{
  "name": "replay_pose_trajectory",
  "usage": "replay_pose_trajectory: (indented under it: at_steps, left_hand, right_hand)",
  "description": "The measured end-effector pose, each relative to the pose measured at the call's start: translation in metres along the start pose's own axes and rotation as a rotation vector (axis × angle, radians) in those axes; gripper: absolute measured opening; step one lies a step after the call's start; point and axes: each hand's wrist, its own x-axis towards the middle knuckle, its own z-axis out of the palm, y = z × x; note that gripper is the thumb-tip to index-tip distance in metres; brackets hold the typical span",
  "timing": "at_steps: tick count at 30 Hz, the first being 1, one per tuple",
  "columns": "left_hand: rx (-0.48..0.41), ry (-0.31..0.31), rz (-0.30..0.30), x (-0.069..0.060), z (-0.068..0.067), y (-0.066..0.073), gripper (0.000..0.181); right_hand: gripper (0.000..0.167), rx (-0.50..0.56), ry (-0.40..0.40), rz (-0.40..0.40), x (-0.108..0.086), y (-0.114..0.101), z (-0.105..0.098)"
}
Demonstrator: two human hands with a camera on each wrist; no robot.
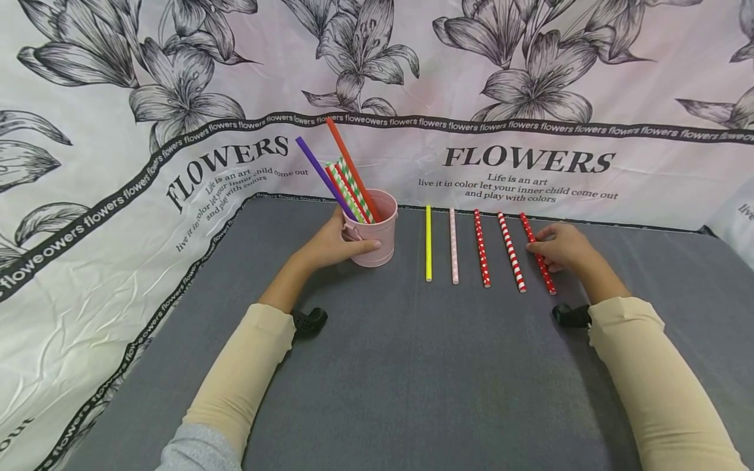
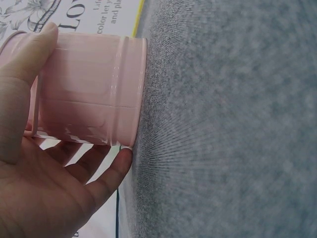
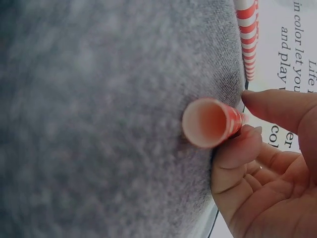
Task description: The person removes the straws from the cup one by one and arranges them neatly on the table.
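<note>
On the grey table (image 1: 424, 366), the left hand (image 1: 332, 245) grips a pink bucket (image 1: 377, 248) near the back edge, toward the back left corner, its thumb across the front and its fingers round the other side. The bucket stands upright, and straws lean out of it toward the left edge: a purple straw (image 1: 321, 171), an orange straw (image 1: 346, 156) and striped straws (image 1: 352, 183) between them. Right of it a row lies with ends toward the back and front edges: a yellow straw (image 1: 429, 243), a pale pink straw (image 1: 453, 246), a red dotted straw (image 1: 482, 248), a red-and-white striped straw (image 1: 511, 252) and the rightmost straw (image 1: 544, 275), red with white dots. The right hand (image 1: 565, 248) pinches this last one, thumb on one side and bent fingers on the other.
</note>
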Motion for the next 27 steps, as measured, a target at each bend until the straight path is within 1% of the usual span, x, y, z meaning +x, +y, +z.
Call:
replay_pose_trajectory:
  at_steps: [3, 6, 10, 12, 15, 19, 23, 27]
  left_hand:
    - [0.011, 0.007, 0.002, 0.002, 0.001, -0.007, 0.103]
    - [0.015, 0.011, 0.009, 0.003, 0.001, -0.009, 0.104]
    - [0.011, 0.014, 0.026, 0.003, 0.001, -0.009, 0.104]
    - [0.009, 0.018, 0.026, 0.002, 0.001, -0.009, 0.103]
    - [0.015, 0.023, 0.016, 0.002, 0.0, -0.008, 0.103]
    - [0.018, 0.018, 0.004, 0.002, -0.001, -0.007, 0.104]
    - [0.007, 0.009, -0.002, 0.002, 0.0, -0.006, 0.104]
    - [0.002, 0.006, -0.001, 0.002, 0.0, -0.006, 0.103]
  right_hand:
    - [0.046, -0.022, -0.002, -0.01, -0.001, 0.0, 0.0]
    - [0.05, -0.082, 0.004, -0.018, -0.004, -0.004, 0.0]
    - [0.052, -0.186, 0.047, -0.029, -0.009, -0.015, 0.0]
    - [0.049, -0.219, 0.083, -0.043, -0.01, -0.023, 0.001]
    - [0.045, -0.265, 0.143, -0.102, -0.012, -0.038, 0.005]
    - [0.042, -0.277, 0.188, -0.197, -0.016, -0.06, 0.013]
    - [0.035, -0.225, 0.196, -0.283, -0.022, -0.084, 0.022]
    - [0.026, -0.189, 0.213, -0.394, -0.031, -0.113, 0.031]
